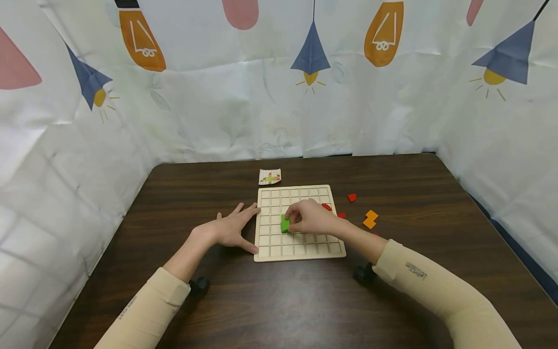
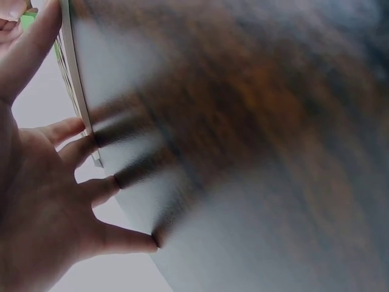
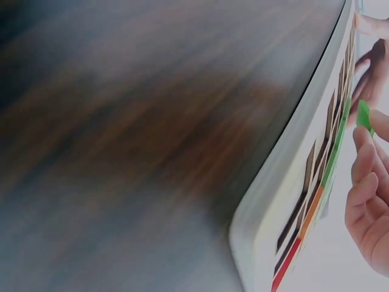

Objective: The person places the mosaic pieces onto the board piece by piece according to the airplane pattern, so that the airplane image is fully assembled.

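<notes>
A pale wooden board [image 1: 275, 251] with a grid of grooves lies on the table. My left hand [image 1: 226, 230] rests at its left edge, fingers spread, with the thumb and a fingertip against the side. Over the board, my right hand [image 1: 311, 216] pinches a small green piece [image 3: 363, 114] between thumb and fingers. In the right wrist view, green [image 3: 335, 149], orange [image 3: 311, 213] and red [image 3: 287, 263] pieces lie on the board below that hand. The head view shows a red piece [image 1: 327, 207] near the board's right side; the right hand hides much of the middle.
Beyond the board lies a small pattern card [image 1: 270, 177] with a coloured figure on a grid. Right of the board are loose red [image 1: 351, 197] and orange [image 1: 370, 219] pieces on the dark wooden table [image 1: 279, 300]. A printed white curtain [image 1: 261, 111] surrounds the table's far sides.
</notes>
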`<state>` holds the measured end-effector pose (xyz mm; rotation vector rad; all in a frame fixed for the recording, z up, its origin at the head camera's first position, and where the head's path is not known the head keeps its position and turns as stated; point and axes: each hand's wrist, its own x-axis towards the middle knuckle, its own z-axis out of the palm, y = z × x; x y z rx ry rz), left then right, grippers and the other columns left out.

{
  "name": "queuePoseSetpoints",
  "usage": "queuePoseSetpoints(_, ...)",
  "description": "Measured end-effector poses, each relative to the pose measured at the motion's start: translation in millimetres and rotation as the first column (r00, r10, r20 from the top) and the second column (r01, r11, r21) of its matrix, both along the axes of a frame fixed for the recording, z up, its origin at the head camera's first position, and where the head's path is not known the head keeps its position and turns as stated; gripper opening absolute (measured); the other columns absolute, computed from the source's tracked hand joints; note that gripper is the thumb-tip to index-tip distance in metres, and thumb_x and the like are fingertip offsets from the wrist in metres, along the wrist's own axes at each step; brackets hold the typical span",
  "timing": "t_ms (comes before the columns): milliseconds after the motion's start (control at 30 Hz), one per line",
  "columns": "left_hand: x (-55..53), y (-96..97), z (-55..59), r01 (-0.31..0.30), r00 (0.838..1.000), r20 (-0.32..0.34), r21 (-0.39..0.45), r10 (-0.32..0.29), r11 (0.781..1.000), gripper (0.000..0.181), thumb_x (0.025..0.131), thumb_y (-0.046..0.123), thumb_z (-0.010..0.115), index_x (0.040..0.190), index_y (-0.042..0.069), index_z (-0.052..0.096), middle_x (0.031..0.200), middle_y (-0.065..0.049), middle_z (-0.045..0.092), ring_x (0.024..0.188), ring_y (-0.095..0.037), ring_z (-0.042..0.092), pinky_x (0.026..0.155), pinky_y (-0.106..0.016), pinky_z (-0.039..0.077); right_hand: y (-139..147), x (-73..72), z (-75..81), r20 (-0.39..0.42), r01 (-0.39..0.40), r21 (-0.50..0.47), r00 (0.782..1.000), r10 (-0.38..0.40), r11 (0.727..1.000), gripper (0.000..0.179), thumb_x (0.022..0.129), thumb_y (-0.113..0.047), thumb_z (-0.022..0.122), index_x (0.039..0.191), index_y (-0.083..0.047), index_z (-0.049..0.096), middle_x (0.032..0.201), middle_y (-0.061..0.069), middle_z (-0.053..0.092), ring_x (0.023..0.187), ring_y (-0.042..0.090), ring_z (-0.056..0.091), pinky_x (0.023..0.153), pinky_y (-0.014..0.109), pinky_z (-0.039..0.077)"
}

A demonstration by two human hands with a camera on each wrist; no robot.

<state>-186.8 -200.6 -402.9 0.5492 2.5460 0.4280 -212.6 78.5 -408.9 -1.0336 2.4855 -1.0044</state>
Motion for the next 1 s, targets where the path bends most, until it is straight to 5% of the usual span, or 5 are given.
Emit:
queuePoseSetpoints(767,0.7,1.6,2.9,0.008,1.0,-0.016,0.006,-0.008,1.0,0.118,0.078,0.06,0.084,0.166,0.015,0.02,0.172,-0.008,0.007,0.156,-0.04,0.0,0.104,-0.085,0.006,-32.9,0.1,0.9,-0.038,0.011,0.115,0.999,-0.007,0.993,0.019,0.085,-0.013,0.085,0.1,-0.006,0.075,0.076,-0.008,0.069,0.068,0.005,0.062,0.069,0.025,0.052)
queuePoseSetpoints(1000,0.0,4.0,2.0,0.007,0.998,-0.066,-0.027,-0.009,1.0,0.118,0.075,0.06,0.086,0.164,0.013,0.025,0.171,-0.008,0.014,0.155,-0.041,0.007,0.108,-0.081,0.01,-37.0,1.9,1.7,-0.068,0.03,0.16,0.998,-0.019,0.987,0.019,0.085,-0.013,0.084,0.1,-0.006,0.075,0.076,-0.008,0.067,0.068,0.005,0.061,0.069,0.026,0.051)
